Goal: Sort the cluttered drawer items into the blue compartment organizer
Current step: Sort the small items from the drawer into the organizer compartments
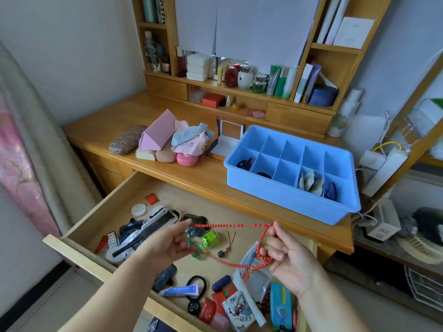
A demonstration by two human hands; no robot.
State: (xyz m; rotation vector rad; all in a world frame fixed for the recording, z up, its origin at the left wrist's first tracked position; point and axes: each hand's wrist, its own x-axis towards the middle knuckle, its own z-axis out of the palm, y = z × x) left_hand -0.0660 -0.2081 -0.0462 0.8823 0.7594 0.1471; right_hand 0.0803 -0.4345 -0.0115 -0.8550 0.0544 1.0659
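Note:
A long string of red beads point(230, 225) is stretched above the open wooden drawer point(79, 226). My left hand point(167, 245) pinches one end of it. My right hand point(287, 257) pinches the other end, and more loops of the beads hang from its fingers. The blue compartment organizer point(282, 195) stands on the desk to the right, beyond the drawer. Black hair ties, folded grey pieces and a dark blue item lie in some of its cells. The drawer holds many small things, among them a green case point(210, 238), an ointment tube point(179, 290) and a black hair tie point(196, 283).
Glasses cases, a pink triangular case point(158, 134) and cloths lie on the desk's left part. An open white-lined box point(225, 142) stands behind the organizer. Bottles and boxes fill the shelf unit at the back. Power strips and cables sit on the right.

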